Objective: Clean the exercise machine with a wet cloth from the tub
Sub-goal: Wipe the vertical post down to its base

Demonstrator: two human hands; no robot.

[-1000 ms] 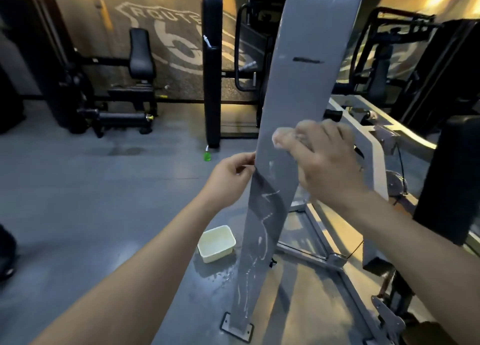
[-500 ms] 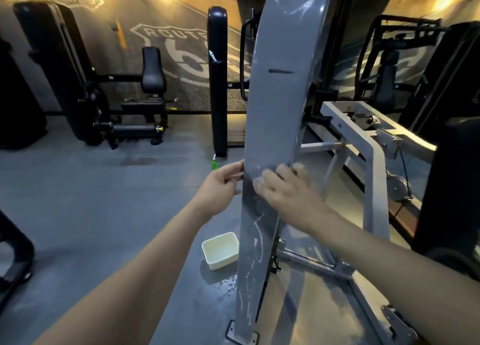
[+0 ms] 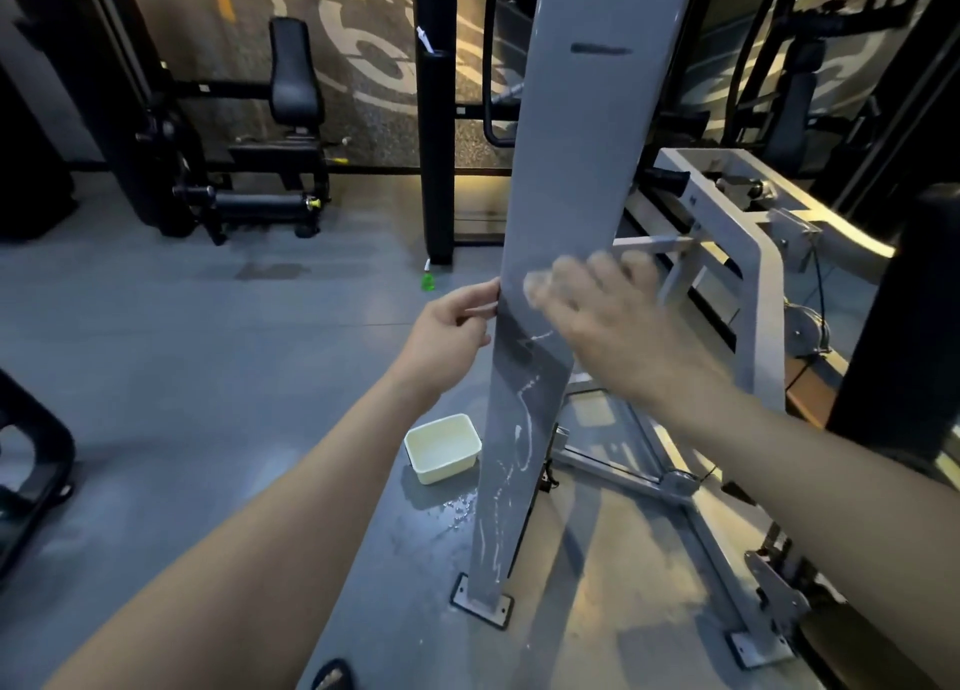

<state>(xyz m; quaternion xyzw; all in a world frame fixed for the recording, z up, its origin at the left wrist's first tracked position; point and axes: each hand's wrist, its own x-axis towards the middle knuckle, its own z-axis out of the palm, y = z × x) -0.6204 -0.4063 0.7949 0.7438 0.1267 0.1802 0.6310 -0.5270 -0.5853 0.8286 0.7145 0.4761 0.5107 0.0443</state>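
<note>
The exercise machine's grey upright beam (image 3: 582,170) rises in front of me from a bolted foot plate. Its lower part is streaked with water. My right hand (image 3: 618,326) presses a small pale cloth (image 3: 537,280) flat against the beam's face at mid height; the hand is blurred. My left hand (image 3: 452,336) pinches the beam's left edge at about the same height. A cream tub (image 3: 442,448) sits on the floor just left of the beam's base.
Water is splashed on the grey floor (image 3: 208,357) beside the tub. The machine's pale frame (image 3: 753,253) and base rails spread to the right. Black gym machines (image 3: 270,159) stand at the back left. A small green bottle (image 3: 428,281) lies near a black post.
My right hand with the cloth slid down and left along the beam, then back up and to the right. My left hand kept its hold on the beam's edge. The view shifted slightly.
</note>
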